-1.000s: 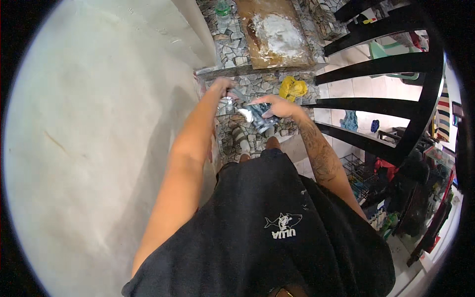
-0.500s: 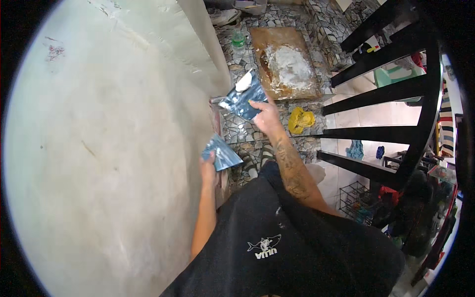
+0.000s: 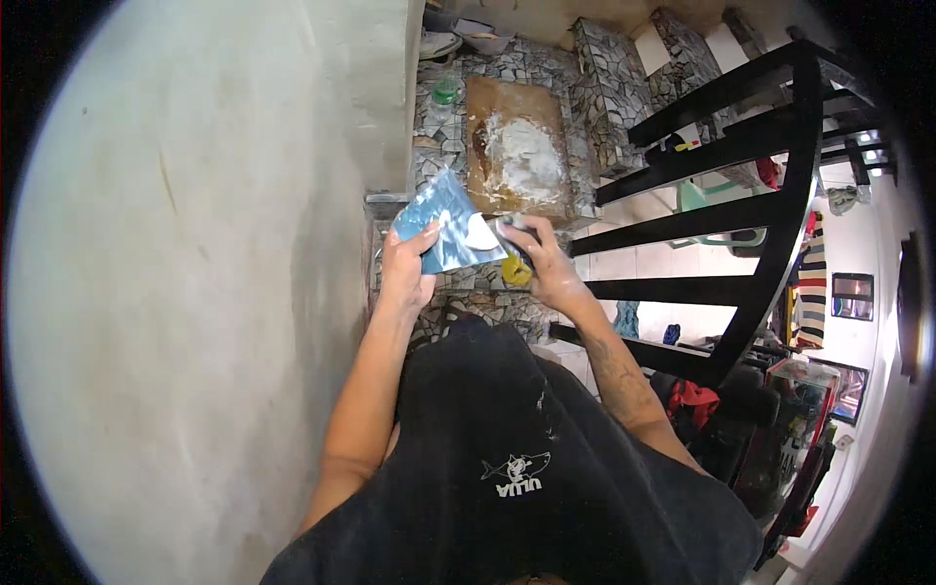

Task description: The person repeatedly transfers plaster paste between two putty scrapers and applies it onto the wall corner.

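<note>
Shiny blue trapezoidal spreader [image 3: 450, 234], white paste [image 3: 480, 234] on its face, centre frame, pinched in our left hand [image 3: 405, 263]; our right hand [image 3: 546, 261] curled round a dark piece [image 3: 515, 232]. Black shirt [image 3: 595, 487]: white shark print [image 3: 517, 468], lettering.

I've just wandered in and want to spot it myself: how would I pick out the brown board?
Find the black slatted railing on the right, then look left and up to the grey stone-patterned surface beside the pale wall. A rectangular brown board lies there. Unlike the green-topped bottle at its left, it is broad and flat, with white paste smeared across it.
</note>
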`<state>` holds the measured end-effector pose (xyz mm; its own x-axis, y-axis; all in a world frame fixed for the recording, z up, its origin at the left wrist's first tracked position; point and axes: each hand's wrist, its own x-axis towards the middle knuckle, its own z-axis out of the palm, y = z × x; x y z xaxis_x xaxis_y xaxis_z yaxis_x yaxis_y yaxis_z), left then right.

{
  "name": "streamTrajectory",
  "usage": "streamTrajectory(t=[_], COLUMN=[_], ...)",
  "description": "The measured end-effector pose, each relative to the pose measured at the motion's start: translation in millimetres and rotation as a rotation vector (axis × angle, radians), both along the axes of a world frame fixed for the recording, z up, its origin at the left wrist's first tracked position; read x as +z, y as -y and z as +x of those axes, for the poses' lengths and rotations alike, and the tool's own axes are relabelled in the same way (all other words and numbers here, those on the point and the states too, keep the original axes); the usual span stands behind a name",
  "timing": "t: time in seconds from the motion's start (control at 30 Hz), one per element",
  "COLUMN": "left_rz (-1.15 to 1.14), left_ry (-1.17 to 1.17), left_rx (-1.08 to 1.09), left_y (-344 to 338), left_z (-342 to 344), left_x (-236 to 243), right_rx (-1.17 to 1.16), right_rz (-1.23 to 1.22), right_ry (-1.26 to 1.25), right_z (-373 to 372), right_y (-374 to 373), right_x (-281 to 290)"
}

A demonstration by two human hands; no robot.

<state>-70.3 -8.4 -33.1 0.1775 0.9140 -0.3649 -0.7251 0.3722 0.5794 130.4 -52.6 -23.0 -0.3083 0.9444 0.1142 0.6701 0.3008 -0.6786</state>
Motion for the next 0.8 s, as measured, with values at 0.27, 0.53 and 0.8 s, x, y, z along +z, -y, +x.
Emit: streamTrajectory(t=[0.27,0.53,0.8], left_rz=[0.026,-0.05,-0.201], left_ry=[-0.375,-0.523,-0.721], left_rx=[-0.087,-0.23,-0.264], left_y=[0,-11,-39], left_z=[10,14,-5], left_x=[-56,-72,-127], right_rx=[0.102,0.124,0.217], right_rz=[-0.025,-0.11,-0.139], right_ry=[-0.092,0.077,0.171], right_z=[18,-18,-39], right_y=[-4,-4,-6], right_x=[-13,-60,-75])
